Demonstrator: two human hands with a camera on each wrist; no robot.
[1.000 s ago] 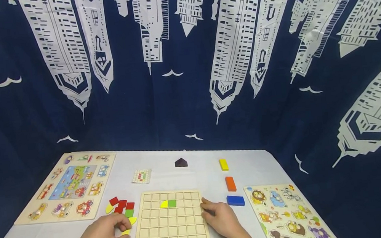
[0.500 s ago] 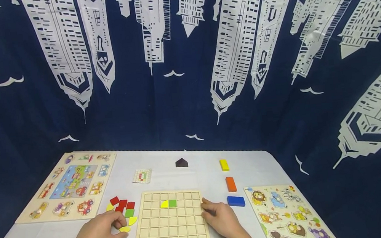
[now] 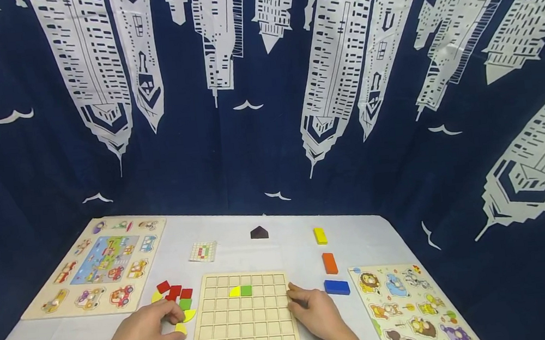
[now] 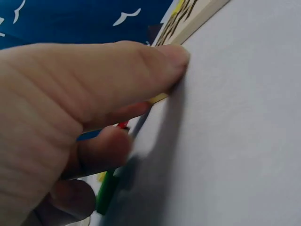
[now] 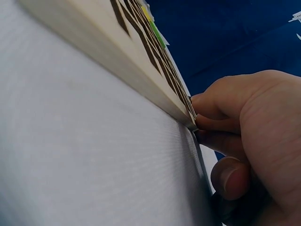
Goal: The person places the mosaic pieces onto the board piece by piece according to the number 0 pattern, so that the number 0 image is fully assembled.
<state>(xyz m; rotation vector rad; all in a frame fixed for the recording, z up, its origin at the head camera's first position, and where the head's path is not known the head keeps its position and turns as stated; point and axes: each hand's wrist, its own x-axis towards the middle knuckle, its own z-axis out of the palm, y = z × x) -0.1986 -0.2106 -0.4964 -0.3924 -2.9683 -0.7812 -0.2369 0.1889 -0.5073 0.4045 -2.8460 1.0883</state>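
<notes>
Blocking much of a yellow piece point(image 3: 181, 327): left hand point(image 3: 145, 333) fingers point(image 3: 170, 312).

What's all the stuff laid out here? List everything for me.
Grid board: one, pale wood, front centre of the table; a yellow quarter-round and a green square sit in its upper rows.
Loose tiles: a small heap, red, green and yellow, left of the grid board.
Pattern card: one, small, behind the grid board.
Dark house-shaped block: one, far centre.
Yellow block, orange block, blue block: one each, in a row right of the grid board.
Vehicle puzzle: one, far left.
Animal puzzle: one, right.
Table: white.
Backdrop: navy cloth with white skyscrapers.
Left hand: pinches a yellow tile.
Right hand: grips the grid board's right edge.
</notes>
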